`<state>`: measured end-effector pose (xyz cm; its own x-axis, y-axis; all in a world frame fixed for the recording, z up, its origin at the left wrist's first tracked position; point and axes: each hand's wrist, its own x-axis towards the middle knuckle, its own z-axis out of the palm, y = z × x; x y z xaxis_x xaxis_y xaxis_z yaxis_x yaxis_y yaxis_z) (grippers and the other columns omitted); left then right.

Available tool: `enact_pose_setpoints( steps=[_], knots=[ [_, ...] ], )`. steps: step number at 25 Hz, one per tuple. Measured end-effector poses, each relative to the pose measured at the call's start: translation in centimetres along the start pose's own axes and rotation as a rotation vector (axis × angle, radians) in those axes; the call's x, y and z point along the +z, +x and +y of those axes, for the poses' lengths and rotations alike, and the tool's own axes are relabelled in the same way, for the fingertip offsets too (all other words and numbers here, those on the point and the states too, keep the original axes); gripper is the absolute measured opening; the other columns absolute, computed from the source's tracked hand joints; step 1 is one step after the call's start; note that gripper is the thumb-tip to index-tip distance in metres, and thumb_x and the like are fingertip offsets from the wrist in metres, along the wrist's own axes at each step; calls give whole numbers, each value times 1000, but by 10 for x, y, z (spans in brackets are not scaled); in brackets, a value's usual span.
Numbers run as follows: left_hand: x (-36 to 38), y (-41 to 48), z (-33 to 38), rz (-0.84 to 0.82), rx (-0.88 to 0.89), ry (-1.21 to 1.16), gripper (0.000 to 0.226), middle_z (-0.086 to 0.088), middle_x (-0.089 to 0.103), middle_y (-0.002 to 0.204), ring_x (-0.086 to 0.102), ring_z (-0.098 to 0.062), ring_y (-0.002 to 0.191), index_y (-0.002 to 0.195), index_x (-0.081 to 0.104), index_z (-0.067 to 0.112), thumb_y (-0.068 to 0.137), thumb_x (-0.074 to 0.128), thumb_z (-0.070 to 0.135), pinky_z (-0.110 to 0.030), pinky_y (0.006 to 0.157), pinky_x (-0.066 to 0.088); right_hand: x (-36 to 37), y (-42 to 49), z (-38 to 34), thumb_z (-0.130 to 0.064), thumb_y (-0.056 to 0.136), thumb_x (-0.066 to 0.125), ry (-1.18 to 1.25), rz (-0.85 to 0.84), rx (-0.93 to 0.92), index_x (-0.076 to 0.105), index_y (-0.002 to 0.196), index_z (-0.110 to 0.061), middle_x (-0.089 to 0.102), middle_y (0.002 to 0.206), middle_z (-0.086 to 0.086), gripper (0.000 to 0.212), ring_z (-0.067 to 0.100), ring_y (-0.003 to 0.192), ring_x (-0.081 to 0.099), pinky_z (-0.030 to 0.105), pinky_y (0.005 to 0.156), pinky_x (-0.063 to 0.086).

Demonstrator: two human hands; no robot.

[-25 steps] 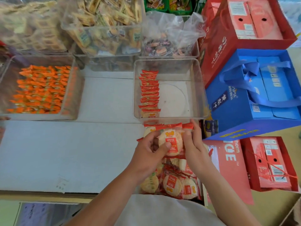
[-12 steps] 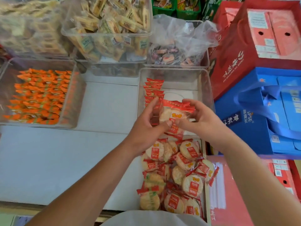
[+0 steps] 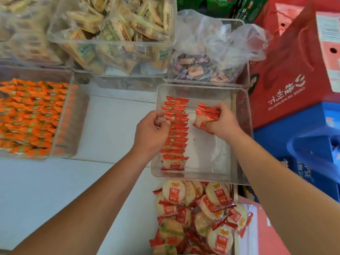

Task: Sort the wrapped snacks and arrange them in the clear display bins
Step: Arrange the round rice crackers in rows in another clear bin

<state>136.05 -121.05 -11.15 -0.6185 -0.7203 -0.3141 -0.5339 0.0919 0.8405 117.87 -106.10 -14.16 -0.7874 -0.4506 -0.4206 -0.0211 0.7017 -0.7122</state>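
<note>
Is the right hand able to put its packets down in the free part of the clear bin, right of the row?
Probably yes. The right hand holds its packets inside the clear bin, over bare floor beside the row. Nothing lies below them.

— Where's my free room?

— I see bare floor in the right half of the clear bin (image 3: 237,137), between the standing row of red packs (image 3: 174,133) and its right wall.

— What's in the way?

— My right hand (image 3: 223,122) (closed on a small stack of packs (image 3: 206,116)) fills the far end. The red gift bag (image 3: 294,74) and blue gift bag (image 3: 301,144) crowd the right wall; the white tabletop (image 3: 114,129) left lies open.
</note>
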Motion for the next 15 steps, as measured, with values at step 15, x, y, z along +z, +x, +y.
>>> enact_pose_setpoints(
  steps=[15],
  knots=[
    [-19, -37, -35, 60, 54, 67, 22, 14, 66, 99, 62, -1, 93, 118, 69, 24, 96, 67, 18, -10, 74, 49, 31, 29, 27, -38, 80, 87, -41, 208, 156, 62, 134, -10, 69, 121, 5, 65, 25, 112, 67, 43, 96, 55]
  ],
)
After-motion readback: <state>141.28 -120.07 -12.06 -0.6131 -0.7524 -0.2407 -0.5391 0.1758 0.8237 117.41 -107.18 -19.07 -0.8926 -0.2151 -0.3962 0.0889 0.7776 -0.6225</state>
